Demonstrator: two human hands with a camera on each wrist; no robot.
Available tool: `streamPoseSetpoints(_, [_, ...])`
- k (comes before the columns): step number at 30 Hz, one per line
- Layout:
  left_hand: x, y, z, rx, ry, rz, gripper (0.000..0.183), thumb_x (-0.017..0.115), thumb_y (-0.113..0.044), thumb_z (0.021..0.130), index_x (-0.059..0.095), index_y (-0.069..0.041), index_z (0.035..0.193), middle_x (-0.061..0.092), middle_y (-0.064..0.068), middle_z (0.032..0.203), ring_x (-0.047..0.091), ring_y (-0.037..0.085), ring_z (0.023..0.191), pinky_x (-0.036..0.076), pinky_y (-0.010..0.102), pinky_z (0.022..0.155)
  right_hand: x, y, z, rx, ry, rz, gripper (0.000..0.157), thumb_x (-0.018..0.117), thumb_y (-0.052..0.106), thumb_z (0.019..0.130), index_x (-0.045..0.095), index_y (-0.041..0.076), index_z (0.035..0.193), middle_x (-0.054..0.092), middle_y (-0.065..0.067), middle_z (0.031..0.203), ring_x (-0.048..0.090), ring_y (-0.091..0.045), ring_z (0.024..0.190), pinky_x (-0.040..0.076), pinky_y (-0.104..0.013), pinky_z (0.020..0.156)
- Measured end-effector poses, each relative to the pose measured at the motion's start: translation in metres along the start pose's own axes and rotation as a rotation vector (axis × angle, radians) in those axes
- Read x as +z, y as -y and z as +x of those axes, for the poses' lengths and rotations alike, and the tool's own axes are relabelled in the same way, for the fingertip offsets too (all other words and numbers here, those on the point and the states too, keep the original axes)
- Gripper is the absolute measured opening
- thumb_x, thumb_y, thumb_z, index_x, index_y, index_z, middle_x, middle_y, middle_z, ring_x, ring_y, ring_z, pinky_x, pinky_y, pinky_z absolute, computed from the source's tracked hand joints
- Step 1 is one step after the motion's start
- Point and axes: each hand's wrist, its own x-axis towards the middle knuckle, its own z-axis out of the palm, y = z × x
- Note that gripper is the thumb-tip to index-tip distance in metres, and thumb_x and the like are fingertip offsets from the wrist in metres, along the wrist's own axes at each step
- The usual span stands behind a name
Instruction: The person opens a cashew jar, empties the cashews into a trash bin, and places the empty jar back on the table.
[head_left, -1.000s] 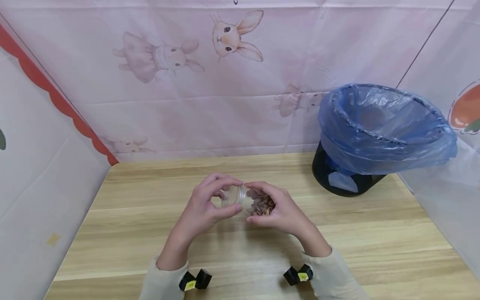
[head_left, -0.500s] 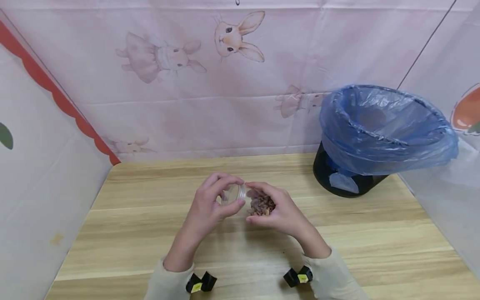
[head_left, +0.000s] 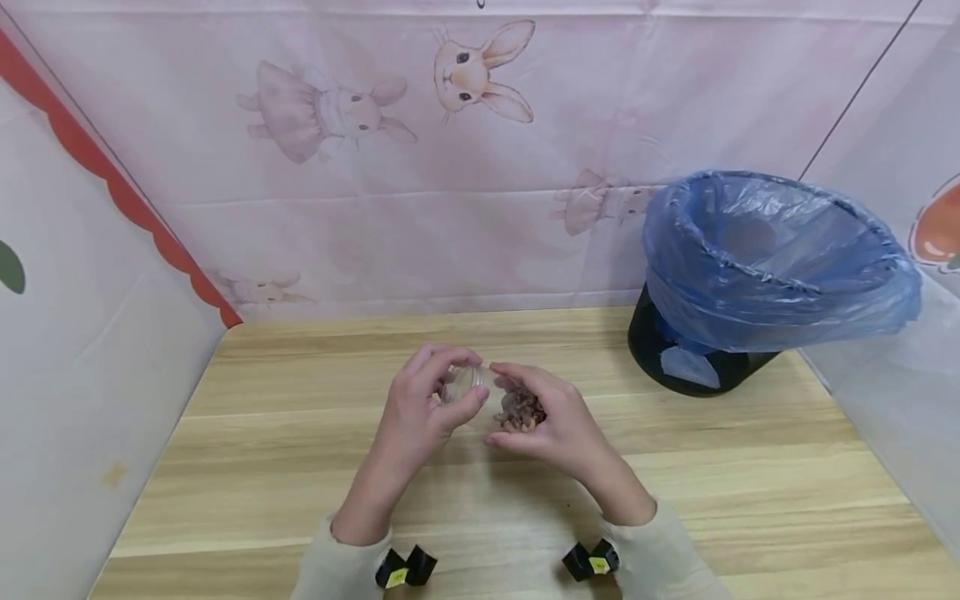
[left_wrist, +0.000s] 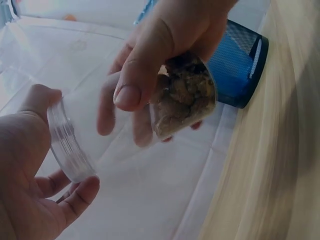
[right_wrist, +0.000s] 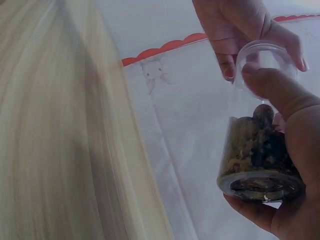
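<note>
A clear jar (right_wrist: 260, 155) with brown, lumpy dried pieces (left_wrist: 185, 100) gathered at its bottom end is held in my right hand (head_left: 558, 417), thumb on one side and fingers round the other. It lies tilted, its mouth facing left above the table. My left hand (head_left: 416, 404) grips a clear, ridged lid (left_wrist: 70, 140) by the rim, between thumb and fingertips. In the left wrist view the lid lines up with the jar's mouth. Part of the jar is hidden behind my right hand.
A black mesh bin (head_left: 675, 362) lined with a blue plastic bag (head_left: 750, 312) stands at the back right of the wooden table (head_left: 262, 467). A pink rabbit-print cloth (head_left: 465, 250) hangs behind the table, with pale cloths at both sides.
My left thumb and fingers have shifted round the lid, with the thumb now higher and the lid slightly turned. My right hand keeps its grip on the jar, shifting only a little.
</note>
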Motion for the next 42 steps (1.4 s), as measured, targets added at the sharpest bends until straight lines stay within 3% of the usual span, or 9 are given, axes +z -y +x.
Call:
streamPoseSetpoints(5, [0.001, -0.001, 0.000, -0.025, -0.001, 0.010, 0.028, 0.078, -0.032, 0.086, 0.069, -0.026, 0.112, 0.062, 0.000, 0.107, 0.053, 0.011, 0.083, 0.050, 0.029, 0.067, 0.000, 0.001, 0.000, -0.006, -0.015, 0.002, 0.077, 0.090, 0.035, 0.072, 0.055, 0.022, 0.140, 0.065, 0.003, 0.130, 0.065, -0.012, 0.115, 0.050, -0.038, 0.101])
streamPoseSetpoints(13, [-0.006, 0.000, 0.000, 0.030, 0.063, 0.003, 0.042, 0.080, -0.038, 0.084, 0.067, -0.023, 0.120, 0.057, -0.006, 0.119, 0.058, 0.014, 0.099, 0.055, 0.030, 0.072, -0.002, 0.001, 0.001, 0.010, -0.017, 0.032, 0.077, 0.091, 0.035, 0.071, 0.057, 0.023, 0.138, 0.067, 0.004, 0.127, 0.065, -0.013, 0.114, 0.051, -0.039, 0.099])
streamPoseSetpoints(20, [-0.014, 0.002, 0.002, 0.184, 0.091, 0.015, 0.055, 0.087, -0.035, 0.076, 0.066, -0.023, 0.125, 0.055, -0.004, 0.130, 0.053, 0.014, 0.115, 0.052, 0.031, 0.081, -0.002, 0.000, 0.002, 0.028, 0.004, 0.087, 0.076, 0.091, 0.035, 0.072, 0.056, 0.025, 0.139, 0.067, 0.004, 0.126, 0.065, -0.013, 0.114, 0.052, -0.036, 0.097])
streamPoseSetpoints(28, [-0.021, 0.008, 0.006, 0.411, 0.126, -0.006, 0.056, 0.089, -0.024, 0.074, 0.068, -0.018, 0.125, 0.057, 0.004, 0.131, 0.050, 0.022, 0.125, 0.043, 0.041, 0.103, -0.002, 0.002, 0.003, 0.021, 0.030, 0.175, 0.077, 0.093, 0.024, 0.070, 0.056, 0.020, 0.137, 0.066, 0.000, 0.128, 0.065, -0.023, 0.114, 0.052, -0.039, 0.097])
streamPoseSetpoints(33, [-0.021, 0.011, 0.008, 0.461, 0.124, -0.020, 0.051, 0.089, -0.023, 0.074, 0.069, -0.015, 0.121, 0.059, 0.006, 0.128, 0.053, 0.023, 0.122, 0.043, 0.041, 0.102, -0.003, 0.001, 0.003, 0.036, 0.044, 0.191, 0.076, 0.093, 0.025, 0.070, 0.056, 0.020, 0.136, 0.066, 0.001, 0.127, 0.065, -0.020, 0.114, 0.052, -0.037, 0.098])
streamPoseSetpoints(37, [-0.019, 0.011, 0.008, 0.462, 0.112, -0.043, 0.051, 0.090, -0.018, 0.071, 0.071, -0.014, 0.118, 0.060, 0.005, 0.124, 0.053, 0.023, 0.119, 0.044, 0.040, 0.100, -0.003, 0.001, 0.002, 0.042, 0.050, 0.184, 0.075, 0.092, 0.028, 0.070, 0.056, 0.023, 0.136, 0.065, 0.002, 0.127, 0.064, -0.016, 0.114, 0.052, -0.035, 0.098])
streamPoseSetpoints(42, [-0.016, 0.010, 0.008, 0.439, 0.087, -0.066, 0.047, 0.090, -0.017, 0.071, 0.071, -0.013, 0.114, 0.061, 0.003, 0.119, 0.054, 0.019, 0.110, 0.048, 0.032, 0.083, -0.003, 0.001, 0.000, 0.037, 0.052, 0.180, 0.074, 0.091, 0.030, 0.072, 0.056, 0.024, 0.136, 0.065, 0.004, 0.128, 0.064, -0.016, 0.113, 0.052, -0.036, 0.097])
